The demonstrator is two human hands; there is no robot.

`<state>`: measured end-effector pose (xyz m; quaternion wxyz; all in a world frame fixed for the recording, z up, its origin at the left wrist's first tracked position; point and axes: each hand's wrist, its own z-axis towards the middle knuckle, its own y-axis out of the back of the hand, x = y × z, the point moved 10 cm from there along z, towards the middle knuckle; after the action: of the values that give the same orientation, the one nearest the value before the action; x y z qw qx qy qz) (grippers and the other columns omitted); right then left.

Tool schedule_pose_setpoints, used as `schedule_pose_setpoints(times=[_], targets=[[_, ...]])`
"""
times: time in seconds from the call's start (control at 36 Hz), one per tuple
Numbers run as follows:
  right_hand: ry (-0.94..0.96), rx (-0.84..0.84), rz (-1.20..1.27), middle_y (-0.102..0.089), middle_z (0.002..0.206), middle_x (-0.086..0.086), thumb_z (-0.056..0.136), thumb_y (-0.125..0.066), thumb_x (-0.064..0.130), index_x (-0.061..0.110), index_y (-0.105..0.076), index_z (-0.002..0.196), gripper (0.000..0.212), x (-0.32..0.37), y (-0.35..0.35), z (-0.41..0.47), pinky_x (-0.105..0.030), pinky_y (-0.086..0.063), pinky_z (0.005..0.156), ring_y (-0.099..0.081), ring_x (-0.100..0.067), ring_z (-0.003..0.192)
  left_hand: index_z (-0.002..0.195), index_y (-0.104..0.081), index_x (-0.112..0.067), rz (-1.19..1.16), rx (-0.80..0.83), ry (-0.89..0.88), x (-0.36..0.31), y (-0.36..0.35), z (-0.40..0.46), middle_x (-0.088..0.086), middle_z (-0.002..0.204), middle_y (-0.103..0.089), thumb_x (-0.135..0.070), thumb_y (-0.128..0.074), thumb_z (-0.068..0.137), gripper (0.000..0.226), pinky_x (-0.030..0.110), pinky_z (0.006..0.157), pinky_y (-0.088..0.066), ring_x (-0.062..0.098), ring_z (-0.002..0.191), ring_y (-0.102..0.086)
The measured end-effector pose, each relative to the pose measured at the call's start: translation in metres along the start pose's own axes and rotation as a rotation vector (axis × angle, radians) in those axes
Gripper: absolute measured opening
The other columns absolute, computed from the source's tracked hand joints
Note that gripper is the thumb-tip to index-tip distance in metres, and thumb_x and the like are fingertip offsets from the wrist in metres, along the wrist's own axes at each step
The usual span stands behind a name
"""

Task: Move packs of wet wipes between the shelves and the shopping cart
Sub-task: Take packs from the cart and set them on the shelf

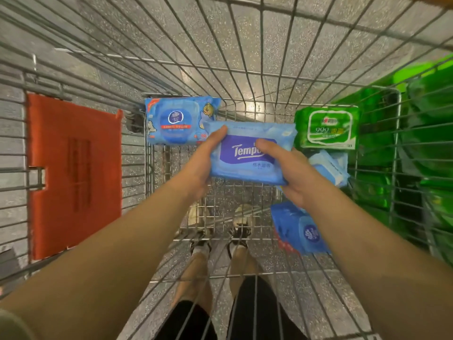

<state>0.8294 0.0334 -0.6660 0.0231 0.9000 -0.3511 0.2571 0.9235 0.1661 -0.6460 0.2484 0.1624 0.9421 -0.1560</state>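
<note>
I hold a light blue pack of wipes [250, 153] with both of my hands. My left hand [201, 165] grips its left end, with my thumb on top. My right hand [291, 173] grips its right end, and my thumb lies across the purple label. My hands are apart, one on each end of the pack. I hold the pack up inside the shopping cart [245, 69], above the wire bottom.

Just past my left hand, a blue pack with a round lid [179, 120] lies in the far corner of the cart. Just past my right hand, a green pack [327, 127] lies in the other far corner. Under my right hand there is another light blue pack [329, 166]. Closer to me, below my right wrist, lies a darker blue pack [300, 229].

Far off to the side of my left hand, an orange flap [76, 173] hangs on the cart's wall. Out past my right hand, beyond the wires, I see blurry green packs [426, 143].
</note>
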Motion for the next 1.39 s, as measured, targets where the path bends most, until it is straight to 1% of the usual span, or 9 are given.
schedule_pose_setpoints(times=[0.19, 0.36, 0.47, 0.61, 0.75, 0.89, 0.97, 1.19, 1.39], targets=[[0.007, 0.035, 0.022, -0.078, 0.108, -0.007, 0.083, -0.080, 0.031, 0.013, -0.066, 0.125, 0.048, 0.006, -0.006, -0.035, -0.040, -0.058, 0.087, -0.075, -0.025, 0.097, 0.100, -0.071, -0.026, 0.038, -0.023, 0.012, -0.009, 0.001, -0.038, 0.002, 0.099, -0.078, -0.046, -0.060, 0.093, 0.024, 0.048, 0.109, -0.045, 0.019, 0.091, -0.073], [0.077, 0.062, 0.074, -0.075, 0.117, -0.011, 0.070, -0.088, 0.032, 0.012, -0.063, 0.133, 0.070, 0.038, -0.013, -0.085, -0.046, -0.058, 0.093, -0.072, -0.031, 0.106, 0.102, -0.071, -0.023, 0.021, -0.048, -0.081, -0.047, -0.017, -0.092, 0.005, 0.102, -0.077, -0.038, -0.063, 0.091, 0.020, 0.043, 0.100, -0.052, 0.019, 0.090, -0.073], [0.153, 0.082, 0.091, -0.076, 0.114, -0.012, 0.075, -0.080, 0.027, 0.009, -0.065, 0.131, 0.061, 0.069, -0.020, -0.124, -0.043, -0.059, 0.088, -0.073, -0.028, 0.101, 0.095, -0.071, -0.021, 0.007, -0.040, -0.150, -0.075, -0.032, -0.125, 0.000, 0.088, -0.078, -0.032, -0.062, 0.092, 0.014, 0.031, 0.080, -0.057, 0.014, 0.077, -0.073], [0.274, 0.134, 0.113, -0.077, 0.104, -0.010, 0.065, -0.083, 0.027, 0.006, -0.066, 0.128, 0.069, 0.123, -0.030, -0.191, -0.032, -0.059, 0.069, -0.075, -0.024, 0.087, 0.106, -0.070, -0.015, -0.003, -0.046, -0.251, -0.122, -0.050, -0.182, 0.004, 0.098, -0.077, -0.038, -0.074, 0.075, 0.039, 0.039, 0.091, -0.053, 0.019, 0.084, -0.072], [0.393, 0.139, 0.162, -0.076, 0.107, -0.015, 0.062, -0.084, 0.026, 0.006, -0.067, 0.125, 0.068, 0.160, -0.034, -0.255, -0.048, -0.060, 0.087, -0.074, -0.031, 0.094, 0.085, -0.078, -0.023, 0.019, 0.037, -0.388, -0.164, -0.077, -0.240, 0.003, 0.091, -0.078, -0.036, -0.068, 0.077, 0.019, 0.034, 0.080, -0.057, 0.017, 0.077, -0.073], [0.480, 0.164, 0.190, -0.076, 0.108, -0.016, 0.066, -0.083, 0.024, 0.008, -0.068, 0.124, 0.061, 0.182, -0.036, -0.318, -0.048, -0.058, 0.089, -0.074, -0.033, 0.097, 0.096, -0.073, -0.020, 0.061, 0.105, -0.483, -0.197, -0.098, -0.303, 0.003, 0.087, -0.077, -0.036, -0.071, 0.073, 0.028, 0.029, 0.066, -0.058, 0.016, 0.073, -0.073], [0.495, 0.126, 0.217, -0.077, 0.105, -0.013, 0.058, -0.090, 0.020, 0.011, -0.069, 0.122, 0.068, 0.190, -0.036, -0.349, -0.052, -0.057, 0.094, -0.075, -0.031, 0.095, 0.084, -0.079, -0.028, 0.084, 0.177, -0.538, -0.211, -0.108, -0.333, 0.002, 0.086, -0.077, -0.041, -0.072, 0.069, 0.021, 0.033, 0.072, -0.054, 0.017, 0.072, -0.073], [0.628, 0.019, 0.261, -0.078, 0.099, -0.015, 0.061, -0.086, 0.015, 0.012, -0.074, 0.106, 0.047, 0.202, -0.031, -0.429, -0.049, -0.059, 0.088, -0.075, -0.029, 0.087, 0.108, -0.071, -0.014, 0.041, 0.300, -0.620, -0.232, -0.129, -0.392, 0.013, 0.104, -0.076, -0.041, -0.076, 0.063, 0.053, 0.033, 0.076, -0.059, 0.024, 0.087, -0.073], [0.785, -0.117, 0.201, -0.079, 0.099, -0.010, 0.062, -0.077, 0.032, 0.010, -0.072, 0.113, 0.056, 0.195, -0.029, -0.506, -0.034, -0.059, 0.077, -0.076, -0.023, 0.088, 0.090, -0.072, -0.019, 0.103, 0.466, -0.640, -0.238, -0.146, -0.441, 0.001, 0.084, -0.077, -0.028, -0.074, 0.072, 0.020, 0.024, 0.062, -0.057, 0.015, 0.071, -0.073]])
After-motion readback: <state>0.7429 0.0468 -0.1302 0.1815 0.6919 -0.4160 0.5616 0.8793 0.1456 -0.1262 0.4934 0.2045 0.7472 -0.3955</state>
